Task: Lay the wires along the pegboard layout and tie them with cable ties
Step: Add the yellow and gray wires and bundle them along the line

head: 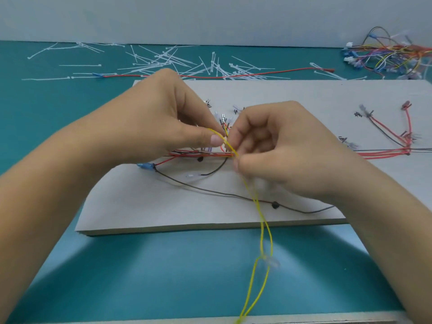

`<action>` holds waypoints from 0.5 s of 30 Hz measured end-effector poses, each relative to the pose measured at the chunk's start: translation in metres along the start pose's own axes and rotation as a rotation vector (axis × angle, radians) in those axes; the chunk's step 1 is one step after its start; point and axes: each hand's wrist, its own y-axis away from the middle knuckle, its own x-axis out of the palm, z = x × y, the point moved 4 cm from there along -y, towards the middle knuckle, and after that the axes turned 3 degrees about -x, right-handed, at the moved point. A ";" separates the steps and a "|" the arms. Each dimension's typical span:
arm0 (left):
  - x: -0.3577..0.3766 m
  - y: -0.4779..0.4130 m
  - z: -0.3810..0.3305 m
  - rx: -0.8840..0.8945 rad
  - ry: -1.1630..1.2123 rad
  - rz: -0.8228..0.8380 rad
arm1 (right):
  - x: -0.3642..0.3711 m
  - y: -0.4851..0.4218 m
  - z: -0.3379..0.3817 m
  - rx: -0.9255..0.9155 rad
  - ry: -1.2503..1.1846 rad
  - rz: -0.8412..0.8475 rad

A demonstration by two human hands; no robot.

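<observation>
Both hands meet over the middle of the grey pegboard [140, 206], which lies flat on the teal surface [46, 113]. The left hand [163, 118] has its grip closed, thumb and forefinger pinching the yellow wire [256, 199]. The right hand [275, 146], fingers curled, pinches the same wire just beside it, directly over the red wire bundle [203, 155] that runs across the board. From the hands the yellow wire drops as a doubled strand over the board's near edge, carrying a clear connector [271, 263]. A black wire [210, 189] curves across the board's near part from a blue connector [145, 165]. White cable ties [175, 59] lie scattered behind the board, and a heap of coloured wires [392, 54] lies at the far right.
</observation>
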 end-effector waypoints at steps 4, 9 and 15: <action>-0.005 0.004 0.004 0.032 0.026 -0.090 | -0.012 0.000 -0.001 0.037 -0.244 -0.069; -0.002 0.006 0.009 0.021 0.012 -0.108 | -0.020 0.000 -0.001 0.084 -0.429 -0.010; -0.014 0.026 0.020 0.053 -0.161 -0.213 | -0.035 0.010 0.001 0.101 -0.780 0.279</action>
